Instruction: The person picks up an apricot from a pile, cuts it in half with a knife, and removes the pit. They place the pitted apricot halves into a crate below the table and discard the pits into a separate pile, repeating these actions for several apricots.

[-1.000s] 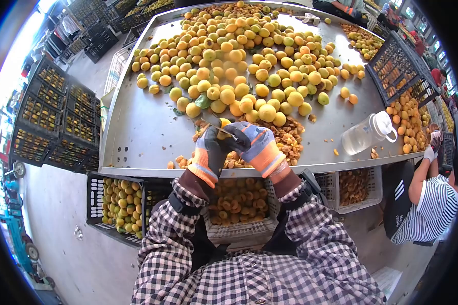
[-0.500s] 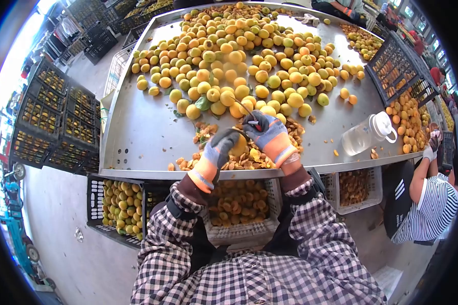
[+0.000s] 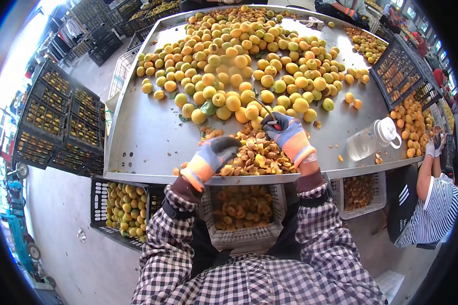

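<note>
My left hand (image 3: 208, 157), in a grey, blue and orange glove, hovers over the near edge of the table, its fingers apart and no fruit visible in them. In my right hand (image 3: 289, 136), gloved alike, is a thin tool with a red part (image 3: 274, 122); its slender end points up and left towards the fruit. Between and below the hands lies a heap of brownish-orange fruit scraps (image 3: 259, 156). Just beyond spreads a large pile of yellow-orange apricots (image 3: 232, 103), some greenish, with a green leaf (image 3: 208, 107) among them.
A clear water jug (image 3: 364, 142) with a white lid stands on the metal table (image 3: 152, 147) at right. Under the edge sit a crate of fruit pieces (image 3: 241, 236), another scrap crate (image 3: 381, 203) and a black apricot crate (image 3: 97, 203). Stacked crates (image 3: 58, 122) stand left; a striped-shirted person (image 3: 430, 208) sits right.
The apricot that was in my left hand is gone from it, and that hand has moved slightly left and opened. My right hand has shifted right, still with the thin tool.
</note>
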`<state>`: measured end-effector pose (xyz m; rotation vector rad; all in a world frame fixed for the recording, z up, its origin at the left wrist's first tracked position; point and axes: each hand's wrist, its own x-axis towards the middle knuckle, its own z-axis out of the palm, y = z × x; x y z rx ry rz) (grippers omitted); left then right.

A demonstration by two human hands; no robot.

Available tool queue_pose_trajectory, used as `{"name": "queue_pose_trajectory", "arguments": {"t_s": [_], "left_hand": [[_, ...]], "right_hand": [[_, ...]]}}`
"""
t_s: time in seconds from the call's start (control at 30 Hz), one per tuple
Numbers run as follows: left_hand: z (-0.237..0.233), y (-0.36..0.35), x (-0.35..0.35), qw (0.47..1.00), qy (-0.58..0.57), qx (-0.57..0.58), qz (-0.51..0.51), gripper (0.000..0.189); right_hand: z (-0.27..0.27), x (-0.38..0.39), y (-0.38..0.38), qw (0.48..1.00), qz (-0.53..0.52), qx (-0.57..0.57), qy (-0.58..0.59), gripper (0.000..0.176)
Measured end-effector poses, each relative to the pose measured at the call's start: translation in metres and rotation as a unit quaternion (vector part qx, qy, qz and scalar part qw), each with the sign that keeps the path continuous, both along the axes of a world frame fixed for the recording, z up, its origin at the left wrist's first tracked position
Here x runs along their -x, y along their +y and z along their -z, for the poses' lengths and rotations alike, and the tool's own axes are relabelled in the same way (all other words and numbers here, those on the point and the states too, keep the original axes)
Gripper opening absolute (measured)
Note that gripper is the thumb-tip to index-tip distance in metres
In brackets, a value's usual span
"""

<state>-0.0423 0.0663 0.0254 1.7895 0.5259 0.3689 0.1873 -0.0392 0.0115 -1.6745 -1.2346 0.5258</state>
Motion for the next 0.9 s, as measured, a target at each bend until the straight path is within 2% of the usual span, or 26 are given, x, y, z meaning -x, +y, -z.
{"name": "queue_pose_trajectory", "arguments": {"t_s": [0.03, 0.1, 0.13, 0.17, 0.23, 0.3, 0.33, 0.37, 0.43, 0.5, 0.6, 0.63, 0.67, 0.7, 0.77, 0.8, 0.83, 0.87, 0.9], "left_hand": [[-0.002, 0.008, 0.001, 0.985, 0.041, -0.158, -0.053, 0.021], [0.027, 0.046, 0.0, 0.954, 0.075, -0.201, -0.211, 0.024], [0.021, 0.059, -0.002, 0.93, 0.092, -0.233, -0.271, 0.025], [0.024, 0.077, -0.002, 0.899, 0.171, -0.258, -0.309, 0.036], [0.031, 0.099, 0.001, 0.894, 0.178, -0.307, -0.275, 0.052], [0.044, 0.105, -0.004, 0.884, 0.212, -0.345, -0.233, 0.054], [0.045, 0.104, -0.006, 0.87, 0.246, -0.383, -0.191, 0.056], [0.046, 0.104, -0.008, 0.87, 0.248, -0.382, -0.191, 0.056], [0.043, 0.105, -0.013, 0.856, 0.323, -0.34, -0.219, 0.056], [0.062, 0.114, -0.008, 0.852, 0.295, -0.361, -0.239, 0.056], [0.067, 0.117, -0.001, 0.856, 0.271, -0.366, -0.242, 0.053], [0.058, 0.115, 0.002, 0.933, 0.207, -0.176, -0.237, 0.05], [0.048, 0.112, 0.006, 0.966, 0.132, 0.022, -0.219, 0.046], [0.038, 0.107, 0.012, 0.973, 0.052, 0.108, -0.2, 0.041], [0.026, 0.098, 0.022, 0.965, -0.074, 0.2, -0.151, 0.04], [0.024, 0.094, 0.025, 0.966, -0.074, 0.198, -0.15, 0.04], [0.021, 0.091, 0.028, 0.941, -0.148, 0.283, -0.111, 0.041], [0.019, 0.088, 0.031, 0.903, -0.22, 0.363, -0.071, 0.043], [0.018, 0.085, 0.032, 0.903, -0.222, 0.361, -0.071, 0.043]], "right_hand": [[-0.001, 0.001, 0.0, 1.0, -0.001, 0.0, 0.001, 0.021], [-0.004, 0.003, 0.0, 0.999, 0.024, 0.015, -0.02, 0.023], [-0.006, 0.006, 0.0, 0.999, 0.025, 0.012, -0.019, 0.023], [-0.009, 0.009, -0.001, 1.0, 0.023, 0.015, -0.01, 0.023], [-0.013, 0.012, 0.001, 1.0, 0.023, 0.016, -0.002, 0.023], [-0.014, 0.015, 0.002, 0.996, 0.012, 0.013, -0.084, 0.019], [-0.019, 0.018, 0.001, 0.998, 0.012, 0.015, -0.06, 0.019], [-0.018, 0.018, 0.0, 0.998, 0.011, 0.016, -0.06, 0.019], [-0.019, 0.017, 0.001, 0.999, -0.003, 0.007, -0.051, 0.018], [-0.021, 0.017, 0.0, 0.998, 0.001, 0.008, -0.061, 0.019], [-0.021, 0.017, -0.001, 0.999, 0.002, 0.004, -0.054, 0.018], [-0.021, 0.018, 0.0, 0.999, 0.002, -0.004, -0.037, 0.016], [-0.018, 0.017, 0.0, 0.999, 0.001, -0.006, -0.036, 0.016], [-0.015, 0.015, -0.001, 1.0, -0.011, -0.002, -0.019, 0.018], [-0.017, 0.015, -0.003, 1.0, -0.022, 0.0, -0.001, 0.021], [-0.018, 0.017, -0.004, 0.998, -0.033, 0.006, 0.051, 0.022], [-0.021, 0.02, -0.004, 0.994, -0.045, 0.012, 0.104, 0.024], [-0.022, 0.024, -0.004, 0.994, -0.046, 0.01, 0.103, 0.024], [-0.022, 0.028, -0.004, 0.985, -0.053, -0.008, 0.165, 0.025]]}}
